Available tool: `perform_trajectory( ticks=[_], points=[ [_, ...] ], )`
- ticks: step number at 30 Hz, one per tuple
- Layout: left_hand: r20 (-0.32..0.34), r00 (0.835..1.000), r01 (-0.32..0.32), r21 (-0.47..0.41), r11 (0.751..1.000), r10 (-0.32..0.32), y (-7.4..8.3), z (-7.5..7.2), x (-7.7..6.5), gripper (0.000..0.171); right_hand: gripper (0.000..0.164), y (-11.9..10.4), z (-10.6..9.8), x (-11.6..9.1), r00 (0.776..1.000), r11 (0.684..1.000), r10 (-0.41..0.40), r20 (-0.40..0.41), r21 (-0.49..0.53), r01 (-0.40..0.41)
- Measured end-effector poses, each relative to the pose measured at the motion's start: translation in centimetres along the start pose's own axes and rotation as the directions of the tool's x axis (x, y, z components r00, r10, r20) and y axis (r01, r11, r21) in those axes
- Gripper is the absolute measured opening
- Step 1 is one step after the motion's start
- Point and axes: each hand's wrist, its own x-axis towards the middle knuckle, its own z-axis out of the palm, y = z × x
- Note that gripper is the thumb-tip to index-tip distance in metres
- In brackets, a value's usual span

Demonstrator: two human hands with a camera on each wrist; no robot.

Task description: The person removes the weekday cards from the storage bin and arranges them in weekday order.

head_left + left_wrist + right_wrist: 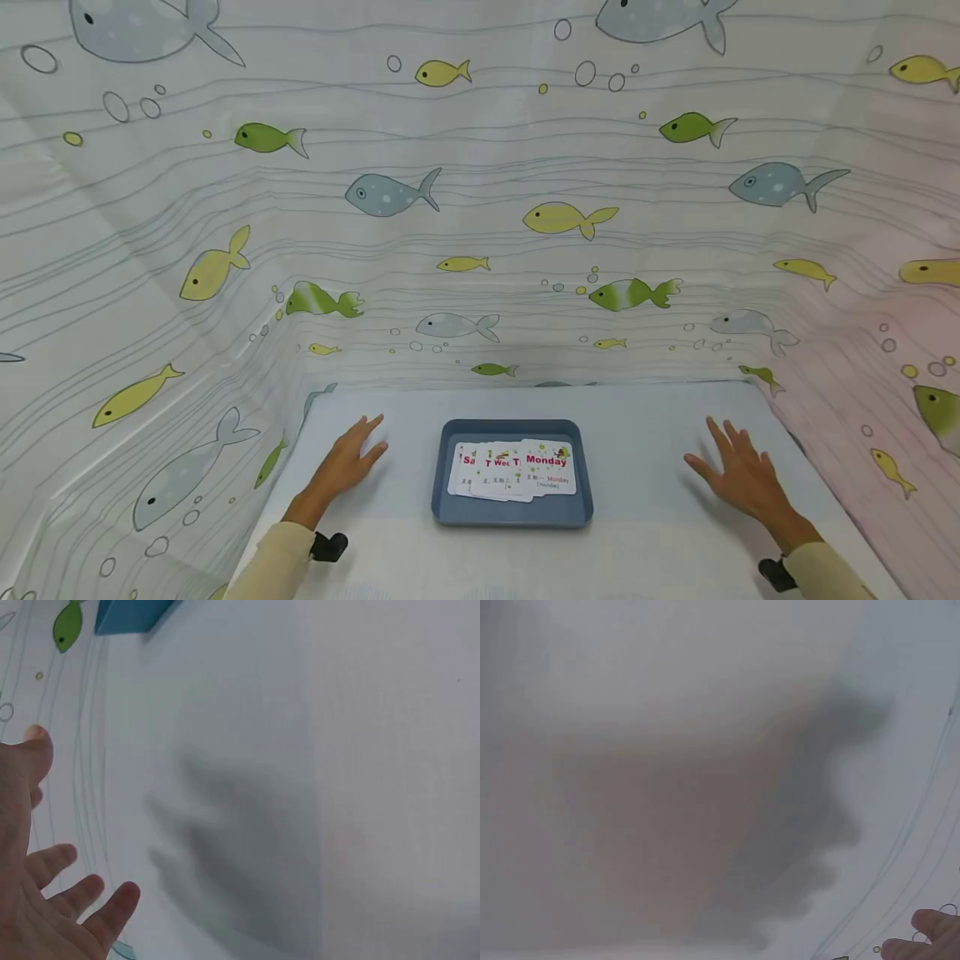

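Observation:
A blue-grey tray (512,515) lies in the middle of the white table in the head view. Inside it, several overlapping white cards (551,479) are fanned, the rightmost one reading "Monday"; the lower ones are partly covered. To the tray's left, my left hand (347,460) is held over the table with fingers spread and nothing in it. On the opposite side my right hand (745,479) hovers likewise, fingers apart and holding nothing. In the left wrist view, a corner of the tray (131,616) shows at the top. Only fingertips (915,949) appear in the right wrist view.
The white table (637,533) carries shadows from both hands. A fish-patterned curtain (510,175) rises behind the table and hangs along both sides. Black straps (330,547) with small devices sit at the wrists, below pale sleeves (273,562).

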Motion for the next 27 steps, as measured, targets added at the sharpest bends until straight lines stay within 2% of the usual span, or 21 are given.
perform_trajectory(
  ticks=[7,10,17,27],
  points=[
    [0.081,0.996,0.052,-0.12,0.991,-0.042,0.3,1.6,-0.2,0.06,0.1,-0.3,0.9,0.0,0.999,0.998,-0.029,0.026,0.065,0.027],
    [0.092,0.994,0.07,-0.173,0.982,-0.054,0.6,1.9,-0.3,0.059,0.102,-0.6,1.2,0.1,0.999,0.995,-0.037,0.038,0.098,0.033],
    [0.095,0.993,0.092,-0.215,0.972,-0.073,1.1,2.3,-0.4,0.059,0.102,-2.2,1.9,0.7,0.997,0.984,-0.067,0.049,0.167,0.058],
    [0.108,0.991,0.108,-0.25,0.962,-0.083,1.1,2.6,-0.3,0.056,0.097,-4.7,2.5,1.1,0.993,0.974,-0.111,0.046,0.203,0.099]
  ],
)
